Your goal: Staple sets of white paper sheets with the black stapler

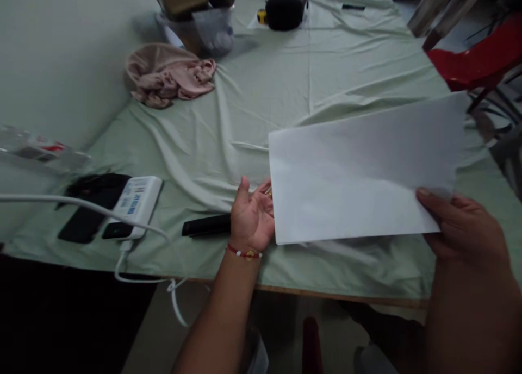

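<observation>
White paper [359,173] is held above the table, its near edge roughly level; two edges at the lower left corner hint at more than one sheet. At its right side, my right hand [465,227] pinches it, thumb on top and fingers underneath. My left hand [255,213] is turned palm up with the thumb apart, its fingertips partly hidden behind the paper's left edge. Whether those fingers touch the paper, I cannot tell. A long black object [206,225] lies beside my left wrist, partly covered by it.
A pale green cloth [265,97] covers the table. On the left are a white power bank [141,200] with a cable and a black phone-like slab [84,219]. Farther back lie pink fabric [171,78], a plastic tub [212,31] and a black case [286,7]. A red chair [473,64] stands right.
</observation>
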Demonstrator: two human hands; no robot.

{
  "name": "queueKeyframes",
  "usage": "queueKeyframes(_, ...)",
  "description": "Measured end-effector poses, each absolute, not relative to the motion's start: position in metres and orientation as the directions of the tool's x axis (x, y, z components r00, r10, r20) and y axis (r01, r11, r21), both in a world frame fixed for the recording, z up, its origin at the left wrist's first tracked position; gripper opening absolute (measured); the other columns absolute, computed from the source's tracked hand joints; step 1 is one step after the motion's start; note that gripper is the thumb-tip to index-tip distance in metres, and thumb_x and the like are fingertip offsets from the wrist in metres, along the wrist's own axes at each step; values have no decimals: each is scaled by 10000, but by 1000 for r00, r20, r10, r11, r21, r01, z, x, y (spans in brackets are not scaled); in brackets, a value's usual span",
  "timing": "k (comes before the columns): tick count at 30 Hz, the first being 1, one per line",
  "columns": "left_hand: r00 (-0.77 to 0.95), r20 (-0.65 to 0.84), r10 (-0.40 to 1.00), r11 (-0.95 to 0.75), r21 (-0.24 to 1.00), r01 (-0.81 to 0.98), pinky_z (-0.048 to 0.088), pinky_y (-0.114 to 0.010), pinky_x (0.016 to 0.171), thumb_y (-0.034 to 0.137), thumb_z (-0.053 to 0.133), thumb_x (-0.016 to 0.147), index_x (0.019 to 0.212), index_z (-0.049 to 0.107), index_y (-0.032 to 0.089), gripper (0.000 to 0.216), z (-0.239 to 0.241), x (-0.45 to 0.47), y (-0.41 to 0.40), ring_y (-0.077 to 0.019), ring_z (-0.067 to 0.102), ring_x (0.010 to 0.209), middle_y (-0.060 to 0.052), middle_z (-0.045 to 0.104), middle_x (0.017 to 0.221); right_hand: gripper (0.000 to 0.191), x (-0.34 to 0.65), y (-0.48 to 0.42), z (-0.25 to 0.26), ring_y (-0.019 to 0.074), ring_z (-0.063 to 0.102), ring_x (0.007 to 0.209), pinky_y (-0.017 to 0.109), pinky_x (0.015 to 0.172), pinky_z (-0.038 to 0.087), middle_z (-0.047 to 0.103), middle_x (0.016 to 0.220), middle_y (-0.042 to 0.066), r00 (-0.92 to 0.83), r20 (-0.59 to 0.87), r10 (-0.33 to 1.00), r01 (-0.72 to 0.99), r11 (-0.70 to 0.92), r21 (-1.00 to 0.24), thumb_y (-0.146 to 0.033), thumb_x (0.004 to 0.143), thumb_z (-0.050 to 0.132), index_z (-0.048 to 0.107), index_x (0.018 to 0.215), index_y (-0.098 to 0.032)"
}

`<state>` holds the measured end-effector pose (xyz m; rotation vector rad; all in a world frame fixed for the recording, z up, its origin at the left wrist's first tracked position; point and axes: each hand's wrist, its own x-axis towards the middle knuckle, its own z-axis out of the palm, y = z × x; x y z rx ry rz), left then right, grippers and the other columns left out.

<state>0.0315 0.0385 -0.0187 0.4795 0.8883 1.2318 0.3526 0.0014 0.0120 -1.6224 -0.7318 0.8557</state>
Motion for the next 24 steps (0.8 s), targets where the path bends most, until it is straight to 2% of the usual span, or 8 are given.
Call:
queueKeyframes(3,105,-327,939,337,817,-469,659,-533,996,563,908,770,995,794,177,461,-25,32,35,-406,772,1223,-163,850,1037,341,342,0,16,159,626,609,282,539,551,700,709,22,537,-306,786,-158,-263,-952,-267,455,1005,772,698,-212)
queueKeyframes(6,47,-324,945,316,864,-392,669,-516,967,430,1004,644,934,793,176,439,-31,31,32,-388,802,1140,-127,859,962,365,340,-2,16,132,638,636,233,564,535,736,754,15,485,-332,809,-194,-271,-943,-245,473,1001,837,796,-200)
queueKeyframes(9,9,-318,948,299,881,-367,682,-500,921,484,1036,592,891,788,180,493,-32,27,32,-378,814,1087,-114,855,913,346,343,-4,14,104,623,632,201,551,497,763,816,3,489,-272,829,-91,-262,-961,-261,581,955,865,911,-209)
queueKeyframes(11,-2,-315,949,294,888,-353,686,-484,908,512,1046,580,879,783,180,518,-30,25,32,-367,817,1065,-106,851,890,360,345,-4,12,112,608,606,215,513,470,767,822,4,506,-282,815,-49,-299,-953,-273,599,927,858,946,-207)
queueKeyframes(14,-33,-312,950,284,899,-333,686,-453,899,522,1061,560,866,770,180,543,-27,25,34,-346,821,1032,-87,842,860,346,343,-3,12,140,614,614,243,511,471,751,785,18,490,-324,809,-48,-346,-937,-293,601,891,832,924,-184)
queueKeyframes(17,-57,-302,951,267,903,-337,684,-419,872,536,1049,576,852,755,192,530,-24,26,36,-323,821,997,-60,822,815,254,338,-1,15,122,592,629,237,551,474,713,746,7,544,-272,794,-61,-285,-956,-254,606,830,791,844,-175)
queueKeyframes(21,-5,-317,949,301,906,-296,668,-381,805,502,997,644,804,738,190,437,-27,25,37,-307,808,963,-46,782,747,148,331,2,23,94,502,554,222,509,405,632,648,-30,646,-228,728,-71,-241,-968,-230,612,779,721,743,-189)
queueKeyframes(24,-60,-285,957,266,938,-222,641,-341,763,528,991,631,766,719,194,452,-34,25,38,-279,791,924,-20,757,718,157,328,3,26,106,529,559,225,511,421,640,651,-25,649,-250,718,-73,-269,-960,-218,636,772,739,787,-188)
